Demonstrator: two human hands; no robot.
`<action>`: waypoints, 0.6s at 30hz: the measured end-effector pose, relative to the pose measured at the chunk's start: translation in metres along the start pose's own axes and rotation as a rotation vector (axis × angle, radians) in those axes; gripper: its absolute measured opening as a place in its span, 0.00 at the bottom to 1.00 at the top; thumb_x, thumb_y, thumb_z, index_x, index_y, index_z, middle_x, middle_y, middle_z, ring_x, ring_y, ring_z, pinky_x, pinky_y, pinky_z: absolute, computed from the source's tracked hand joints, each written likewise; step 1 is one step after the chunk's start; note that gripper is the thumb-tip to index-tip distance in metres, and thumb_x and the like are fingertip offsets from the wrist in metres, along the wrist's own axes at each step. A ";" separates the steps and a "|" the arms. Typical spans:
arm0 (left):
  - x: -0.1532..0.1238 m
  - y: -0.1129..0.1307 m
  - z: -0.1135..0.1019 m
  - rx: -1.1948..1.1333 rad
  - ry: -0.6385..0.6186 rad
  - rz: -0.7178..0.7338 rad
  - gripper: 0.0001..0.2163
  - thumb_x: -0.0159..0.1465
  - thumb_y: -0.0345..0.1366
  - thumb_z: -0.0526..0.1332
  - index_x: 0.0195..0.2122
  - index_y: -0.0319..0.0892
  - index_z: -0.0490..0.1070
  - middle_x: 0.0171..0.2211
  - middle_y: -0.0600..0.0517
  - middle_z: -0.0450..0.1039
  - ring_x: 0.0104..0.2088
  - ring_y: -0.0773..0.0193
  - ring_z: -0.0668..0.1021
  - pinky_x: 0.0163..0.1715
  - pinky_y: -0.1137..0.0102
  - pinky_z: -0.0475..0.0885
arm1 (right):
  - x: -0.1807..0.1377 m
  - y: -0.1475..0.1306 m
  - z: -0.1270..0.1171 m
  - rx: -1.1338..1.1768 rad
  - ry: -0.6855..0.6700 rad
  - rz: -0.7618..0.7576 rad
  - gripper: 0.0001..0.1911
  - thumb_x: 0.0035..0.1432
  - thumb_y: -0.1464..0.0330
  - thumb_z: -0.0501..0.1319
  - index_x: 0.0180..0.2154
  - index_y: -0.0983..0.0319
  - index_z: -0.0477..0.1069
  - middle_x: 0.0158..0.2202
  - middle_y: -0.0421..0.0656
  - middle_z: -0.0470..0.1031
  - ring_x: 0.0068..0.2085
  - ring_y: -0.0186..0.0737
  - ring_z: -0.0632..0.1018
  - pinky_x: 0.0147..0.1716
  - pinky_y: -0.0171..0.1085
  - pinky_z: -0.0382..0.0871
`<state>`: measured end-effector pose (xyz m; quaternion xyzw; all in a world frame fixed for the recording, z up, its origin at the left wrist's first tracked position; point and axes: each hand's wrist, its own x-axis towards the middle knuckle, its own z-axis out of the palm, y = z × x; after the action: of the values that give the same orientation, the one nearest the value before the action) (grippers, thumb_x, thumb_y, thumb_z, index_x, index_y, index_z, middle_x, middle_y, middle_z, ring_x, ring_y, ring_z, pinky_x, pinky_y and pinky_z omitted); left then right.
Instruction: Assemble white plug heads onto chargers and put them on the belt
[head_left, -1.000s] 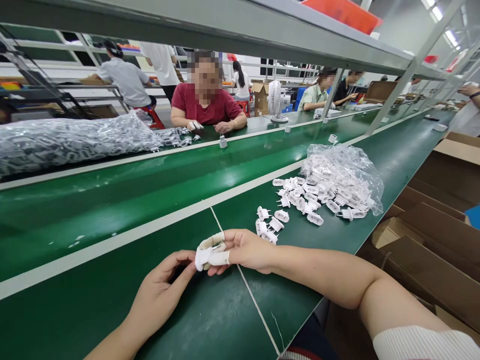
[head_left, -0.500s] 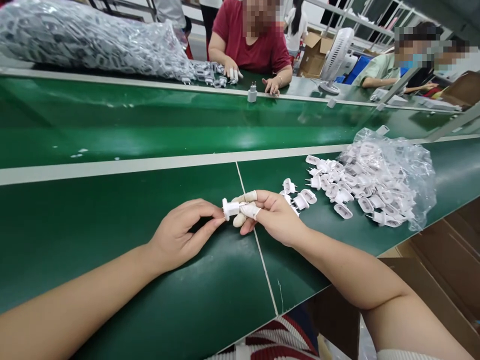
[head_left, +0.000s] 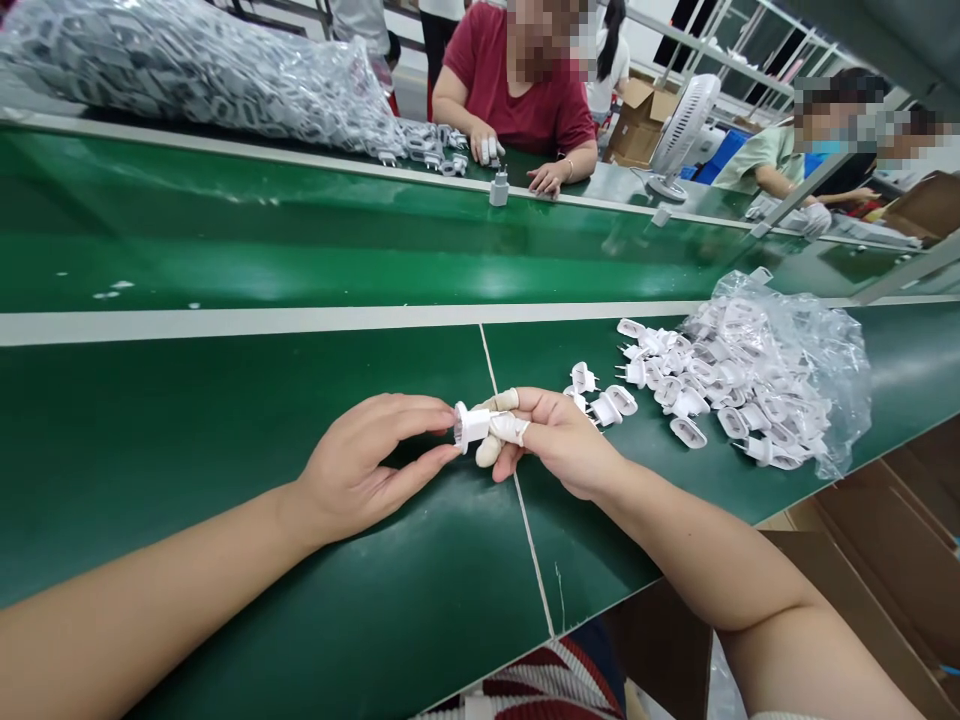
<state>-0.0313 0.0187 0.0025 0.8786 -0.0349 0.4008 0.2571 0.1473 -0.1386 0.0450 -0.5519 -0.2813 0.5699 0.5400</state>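
My right hand, with finger cots on its fingertips, pinches a small white plug part just above the green belt. My left hand meets it from the left, thumb and forefinger closing on the same part. A few loose white plug parts lie just right of my right hand. Further right, a clear plastic bag spills many more of them.
Across the belt a person in a red shirt works beside a long bag of grey parts and an upright adapter. A white fan stands at the back. Cardboard boxes sit below right.
The view tilted down from the shelf and far workers to the belt. My left hand came up to the plug part held by my right hand and now grips it too.
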 end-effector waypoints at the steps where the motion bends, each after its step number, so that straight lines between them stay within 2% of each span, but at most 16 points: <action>1: 0.000 -0.001 0.000 -0.002 -0.004 -0.010 0.07 0.72 0.36 0.65 0.51 0.46 0.76 0.44 0.49 0.85 0.41 0.60 0.87 0.42 0.68 0.80 | 0.001 0.001 0.000 -0.006 -0.007 -0.008 0.19 0.57 0.59 0.74 0.44 0.63 0.78 0.30 0.41 0.84 0.25 0.33 0.82 0.30 0.32 0.76; 9: -0.003 -0.004 -0.001 -0.024 -0.028 -0.061 0.07 0.74 0.40 0.64 0.50 0.45 0.76 0.43 0.49 0.85 0.42 0.59 0.87 0.45 0.67 0.81 | 0.002 0.004 0.000 -0.005 -0.087 0.025 0.19 0.57 0.58 0.74 0.44 0.63 0.77 0.29 0.41 0.85 0.27 0.34 0.83 0.31 0.33 0.77; 15: -0.002 -0.002 0.000 -0.034 -0.013 -0.043 0.07 0.73 0.36 0.65 0.51 0.45 0.75 0.43 0.49 0.84 0.41 0.61 0.85 0.44 0.68 0.80 | 0.002 0.004 0.000 -0.001 -0.051 -0.010 0.19 0.57 0.59 0.74 0.44 0.63 0.76 0.29 0.41 0.85 0.26 0.34 0.83 0.31 0.33 0.77; 18: -0.003 -0.001 0.001 -0.042 -0.018 -0.081 0.07 0.72 0.35 0.64 0.51 0.45 0.75 0.43 0.49 0.84 0.41 0.60 0.86 0.44 0.67 0.81 | 0.002 0.006 0.001 0.029 -0.030 -0.031 0.19 0.56 0.61 0.75 0.44 0.63 0.76 0.31 0.41 0.85 0.28 0.34 0.84 0.34 0.34 0.78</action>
<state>-0.0322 0.0190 -0.0003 0.8773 -0.0102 0.3813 0.2911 0.1451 -0.1380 0.0386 -0.5310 -0.2894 0.5737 0.5525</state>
